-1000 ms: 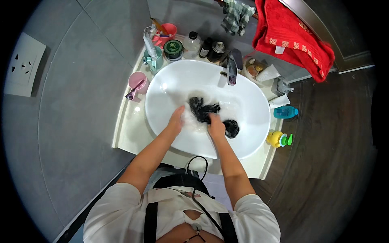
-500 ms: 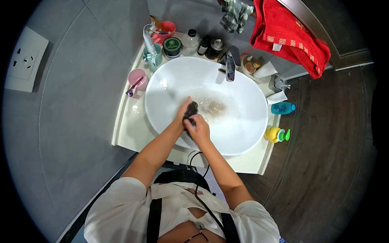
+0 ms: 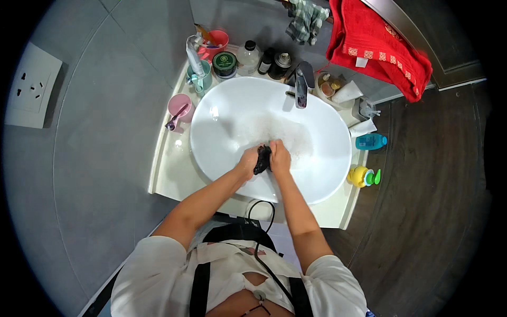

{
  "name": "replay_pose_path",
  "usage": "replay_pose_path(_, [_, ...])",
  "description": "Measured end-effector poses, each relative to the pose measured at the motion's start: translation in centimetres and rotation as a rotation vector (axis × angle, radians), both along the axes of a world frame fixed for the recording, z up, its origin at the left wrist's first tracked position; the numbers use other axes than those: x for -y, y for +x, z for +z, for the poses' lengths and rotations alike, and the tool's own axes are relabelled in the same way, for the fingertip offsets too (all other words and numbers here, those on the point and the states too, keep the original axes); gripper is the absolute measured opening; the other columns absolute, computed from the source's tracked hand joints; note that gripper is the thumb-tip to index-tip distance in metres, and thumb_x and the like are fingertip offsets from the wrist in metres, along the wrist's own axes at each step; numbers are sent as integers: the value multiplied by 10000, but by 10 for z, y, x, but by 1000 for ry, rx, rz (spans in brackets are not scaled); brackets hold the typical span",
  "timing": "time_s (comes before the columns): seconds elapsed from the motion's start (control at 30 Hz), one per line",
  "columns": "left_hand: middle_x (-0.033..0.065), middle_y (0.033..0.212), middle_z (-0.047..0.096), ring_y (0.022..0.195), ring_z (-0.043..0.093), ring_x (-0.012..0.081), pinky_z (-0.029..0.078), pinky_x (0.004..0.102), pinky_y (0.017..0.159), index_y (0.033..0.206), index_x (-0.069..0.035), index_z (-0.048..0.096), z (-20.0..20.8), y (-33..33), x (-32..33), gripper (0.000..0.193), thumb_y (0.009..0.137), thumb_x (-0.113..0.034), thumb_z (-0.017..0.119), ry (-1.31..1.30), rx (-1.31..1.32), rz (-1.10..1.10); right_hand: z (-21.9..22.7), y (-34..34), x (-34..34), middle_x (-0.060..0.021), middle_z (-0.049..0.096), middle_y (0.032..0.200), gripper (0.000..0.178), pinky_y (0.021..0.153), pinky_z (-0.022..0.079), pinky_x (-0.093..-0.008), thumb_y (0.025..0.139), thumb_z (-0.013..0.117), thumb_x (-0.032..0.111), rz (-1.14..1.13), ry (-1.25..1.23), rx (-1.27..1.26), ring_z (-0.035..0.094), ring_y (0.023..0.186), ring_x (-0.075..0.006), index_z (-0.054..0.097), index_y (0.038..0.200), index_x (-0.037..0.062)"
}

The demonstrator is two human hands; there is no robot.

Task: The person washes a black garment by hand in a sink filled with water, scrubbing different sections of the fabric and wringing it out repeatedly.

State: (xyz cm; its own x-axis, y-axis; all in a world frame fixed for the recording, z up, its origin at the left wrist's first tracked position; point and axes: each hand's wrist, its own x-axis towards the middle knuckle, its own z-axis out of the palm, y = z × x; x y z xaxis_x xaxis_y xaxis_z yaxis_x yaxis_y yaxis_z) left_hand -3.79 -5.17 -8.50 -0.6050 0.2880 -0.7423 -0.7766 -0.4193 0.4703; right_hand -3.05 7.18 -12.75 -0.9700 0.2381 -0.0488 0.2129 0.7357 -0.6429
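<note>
Over the near part of the white washbasin [image 3: 327, 174], my two hands hold a bunched black cloth [image 3: 262, 160] that looks wet. What sort of cloth item it is does not show. My left hand [image 3: 249, 161] is closed on its left side, and my right hand [image 3: 280, 157] grips its right side, fingers curled inward. Below them, cloudy suds [image 3: 280, 132] lie in the bottom of the bowl. The chrome tap [image 3: 302, 84] rises at the far rim, beyond both hands.
Left of the basin stand a pink cup [image 3: 182, 105] and a teal cup [image 3: 203, 79]. A green-lidded jar [image 3: 225, 63] and several bottles line the back. At right are a blue bottle [image 3: 371, 141] and a yellow pump bottle [image 3: 360, 176]. A red towel [image 3: 369, 47] hangs above.
Both hands have shifted a little right with the black cloth. My right hand has moved from over the cloth to its right side. The suds look more spread out.
</note>
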Motion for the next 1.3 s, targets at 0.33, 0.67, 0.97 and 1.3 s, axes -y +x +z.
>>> replay_pose_path(0.33, [86, 1348, 280, 1230, 290, 214, 253, 433, 983, 1270, -134, 347, -25, -32, 50, 548, 836, -445, 469, 26, -71, 346, -37, -16, -71, -93, 567, 961, 342, 781, 400, -264, 854, 489, 291, -180, -545, 124, 512, 873, -152, 541, 1062, 24])
replay_pose_path(0.67, [88, 1365, 257, 1250, 252, 218, 203, 381, 1015, 1297, -111, 323, -94, -13, 70, 568, 850, -444, 430, 93, 39, 384, -56, -27, -27, -205, 581, 962, 325, 784, 430, -367, 743, 564, 156, -95, -334, 257, 560, 902, -305, 544, 1037, 19])
replay_pose_path(0.97, [79, 1195, 446, 1082, 429, 209, 353, 355, 916, 1185, -84, 432, -76, -15, 62, 467, 850, -409, 452, 28, 44, 354, -31, -5, -16, -243, 537, 936, 430, 791, 408, -424, 715, 598, 184, -108, 38, 183, 514, 880, -396, 483, 1084, -4])
replay_pose_path(1.3, [45, 904, 521, 850, 550, 202, 477, 371, 773, 1048, -74, 481, -18, -37, 45, 369, 848, -384, 479, 301, 225, 280, 93, 22, 69, -154, 560, 1029, 467, 793, 438, -352, 690, 662, 103, 325, -487, -79, 549, 930, -329, 474, 1117, 111])
